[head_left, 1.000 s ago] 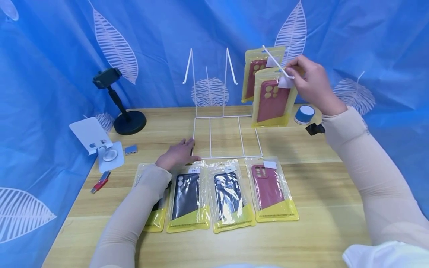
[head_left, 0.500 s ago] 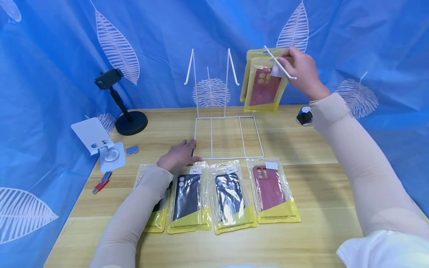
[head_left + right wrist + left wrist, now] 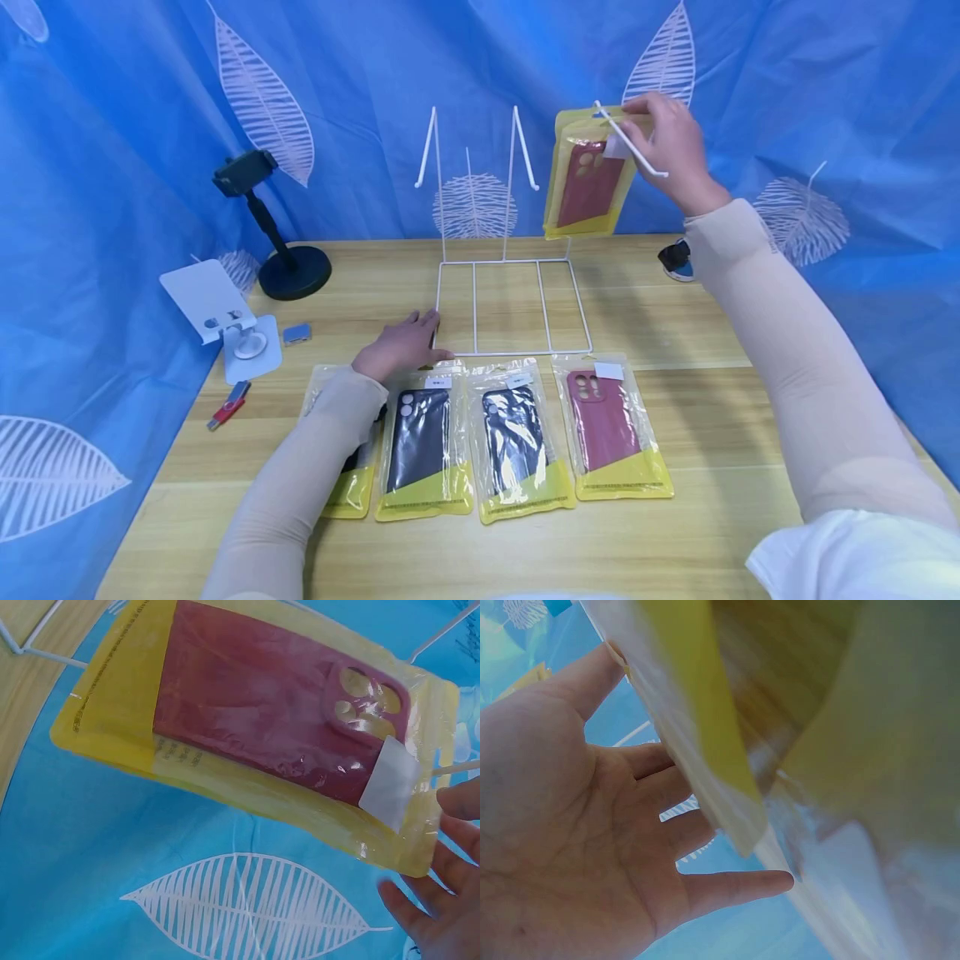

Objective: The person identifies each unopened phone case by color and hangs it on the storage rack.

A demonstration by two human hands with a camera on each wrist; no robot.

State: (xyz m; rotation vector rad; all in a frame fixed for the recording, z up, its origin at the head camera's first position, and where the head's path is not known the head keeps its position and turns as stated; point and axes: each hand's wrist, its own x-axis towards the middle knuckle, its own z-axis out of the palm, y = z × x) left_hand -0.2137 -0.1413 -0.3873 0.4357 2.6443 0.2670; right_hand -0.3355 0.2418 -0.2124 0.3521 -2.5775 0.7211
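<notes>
- Near edge of the counter (image 3: pixel 712 517): four bagged phone cases lie in a row. From the right: a red case packet (image 3: pixel 611 429), two dark case packets (image 3: pixel 519 442) (image 3: pixel 423 446), and a fourth packet (image 3: pixel 347 492) mostly hidden under the left forearm.
- Left hand (image 3: pixel 401 346): rests palm down on the counter, just behind the row. Fingers are extended and relaxed, holding nothing. The fingertips lie at the near left corner of the white wire rack (image 3: pixel 512 307). The left wrist view shows an open palm with spread fingers (image 3: pixel 735 887) and a blurred packet edge close to the lens.
- Left arm: sleeved, runs from the near edge diagonally toward the counter's middle.
- Left side of the counter: a white phone stand (image 3: pixel 217 312), a red USB stick (image 3: pixel 227 408), and farther back a black clamp stand (image 3: pixel 281 250).
- Right arm: sleeved, raised above the far right part of the counter.
- Right hand (image 3: pixel 671 150): held high at the rack's right hook (image 3: pixel 630 142). Its fingers pinch the top of the hanging red case packet (image 3: pixel 588 179), which hangs on that hook in front of another packet, above the far edge.
- Far right edge: a small blue and black object (image 3: pixel 677 257).
</notes>
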